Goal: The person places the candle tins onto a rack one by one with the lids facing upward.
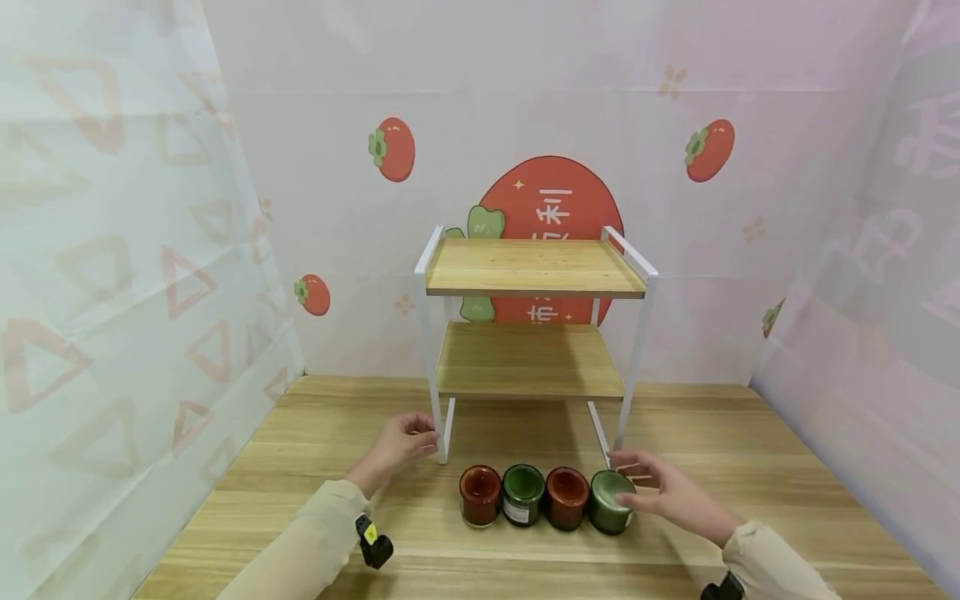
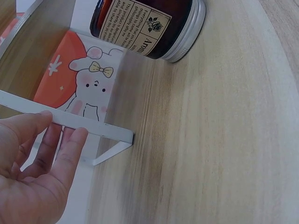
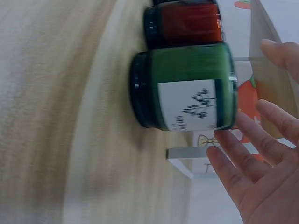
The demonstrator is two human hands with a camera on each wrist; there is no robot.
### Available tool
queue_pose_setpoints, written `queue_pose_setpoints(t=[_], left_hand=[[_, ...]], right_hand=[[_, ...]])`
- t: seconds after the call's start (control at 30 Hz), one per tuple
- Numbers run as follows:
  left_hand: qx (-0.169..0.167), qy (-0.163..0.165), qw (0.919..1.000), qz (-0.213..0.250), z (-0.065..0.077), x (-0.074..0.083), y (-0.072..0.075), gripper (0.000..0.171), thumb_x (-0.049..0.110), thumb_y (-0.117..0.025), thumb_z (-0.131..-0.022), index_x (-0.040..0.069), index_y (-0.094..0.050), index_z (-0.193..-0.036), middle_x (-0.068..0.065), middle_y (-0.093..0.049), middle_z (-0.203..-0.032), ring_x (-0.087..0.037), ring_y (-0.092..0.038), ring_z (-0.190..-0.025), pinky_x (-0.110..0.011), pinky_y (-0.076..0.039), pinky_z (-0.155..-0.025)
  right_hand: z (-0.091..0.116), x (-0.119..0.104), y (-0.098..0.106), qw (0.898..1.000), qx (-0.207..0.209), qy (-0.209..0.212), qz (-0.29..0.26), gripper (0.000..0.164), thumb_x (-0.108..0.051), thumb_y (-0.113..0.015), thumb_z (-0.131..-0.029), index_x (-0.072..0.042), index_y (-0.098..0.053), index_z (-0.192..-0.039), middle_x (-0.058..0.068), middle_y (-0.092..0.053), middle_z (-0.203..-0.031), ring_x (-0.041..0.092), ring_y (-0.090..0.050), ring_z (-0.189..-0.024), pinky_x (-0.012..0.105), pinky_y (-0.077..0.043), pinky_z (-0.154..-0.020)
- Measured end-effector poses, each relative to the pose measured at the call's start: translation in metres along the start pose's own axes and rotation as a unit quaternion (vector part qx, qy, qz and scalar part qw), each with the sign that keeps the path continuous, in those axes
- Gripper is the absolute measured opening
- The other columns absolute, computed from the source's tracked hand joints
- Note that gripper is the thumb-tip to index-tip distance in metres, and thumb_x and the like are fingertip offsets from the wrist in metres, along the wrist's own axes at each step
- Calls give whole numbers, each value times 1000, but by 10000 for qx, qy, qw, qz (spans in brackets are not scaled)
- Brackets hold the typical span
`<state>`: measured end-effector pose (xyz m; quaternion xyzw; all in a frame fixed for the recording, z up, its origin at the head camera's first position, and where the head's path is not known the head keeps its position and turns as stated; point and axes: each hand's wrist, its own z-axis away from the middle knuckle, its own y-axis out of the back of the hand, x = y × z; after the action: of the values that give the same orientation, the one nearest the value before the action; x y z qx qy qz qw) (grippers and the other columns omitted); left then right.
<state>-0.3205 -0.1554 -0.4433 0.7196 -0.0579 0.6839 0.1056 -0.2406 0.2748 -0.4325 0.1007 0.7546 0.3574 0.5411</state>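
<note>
My left hand (image 1: pixel 401 450) is loosely curled, its thumb and fingertips right at the white front leg (image 2: pixel 112 132) of a shelf rack (image 1: pixel 536 267). Nothing is held in it. Four candle jars stand in a row before the rack, their lid ends toward the table: a red jar (image 1: pixel 480 496) with a printed label, a dark green jar (image 1: pixel 523 500), another red jar (image 1: pixel 567 504) and a lighter green jar (image 1: pixel 609 508). Beside that last jar my right hand (image 1: pixel 667 492) has its fingers spread, fingertips close to the glass, thumb overlapping it in the head view.
The rack has two wooden shelves on a white frame, with side rails at the top. Beneath it is a wood-grain table (image 1: pixel 337 417). A printed cloth backdrop (image 1: pixel 337 192) rises behind the table and along both sides.
</note>
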Motion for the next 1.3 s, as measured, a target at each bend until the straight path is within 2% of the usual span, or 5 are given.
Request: queue_pose_setpoints(t=[0.2,0.47,0.83,1.07,1.3], left_hand=[[33,50,10000,23,2,2,-1,16,-4,-62,-90,-11,-55,-103,-7,-58,-91,-15,-61,-85,-31,-60,-85],[53,31,9999,139,-1,0,-1,14,-5,-62,-90,-9,-55,-101,-7,-58,-91,-14,-61,-84,-28,-60,-82],[14,-3,10000,82,-1,-1,-1,14,-5,-63,-89,-10,-55,-101,-6,-57,-90,-14,-61,-84,-28,-60,-82],[11,26,10000,67,-1,0,0,15,-4,-63,-90,-9,-55,-101,-7,-57,-90,-13,-61,-84,-29,-60,-82],[-6,37,9999,101,-1,0,0,15,-5,-63,-89,-9,-55,-100,-8,-58,-91,-13,-60,-83,-29,-60,-83]], right_hand=[[1,6,-5,9994,-112,328,-39,60,-29,-72,-88,2,-49,-133,23,-54,-133,19,-59,-110,24,-53,-90],[1,12,-8,9996,-149,242,25,63,-30,-74,-85,0,-49,-134,17,-56,-131,12,-57,-108,25,-54,-89],[-1,16,-9,9994,-333,-14,69,73,-31,-80,-79,2,-47,-135,17,-56,-127,22,-58,-106,23,-53,-85],[-5,23,-10,9988,-477,-91,111,76,-29,-82,-77,2,-45,-135,16,-56,-125,33,-56,-107,26,-53,-82],[-7,30,-12,9979,-613,-185,-114,75,-27,-83,-76,2,-45,-134,16,-56,-124,29,-56,-107,24,-54,-81]])
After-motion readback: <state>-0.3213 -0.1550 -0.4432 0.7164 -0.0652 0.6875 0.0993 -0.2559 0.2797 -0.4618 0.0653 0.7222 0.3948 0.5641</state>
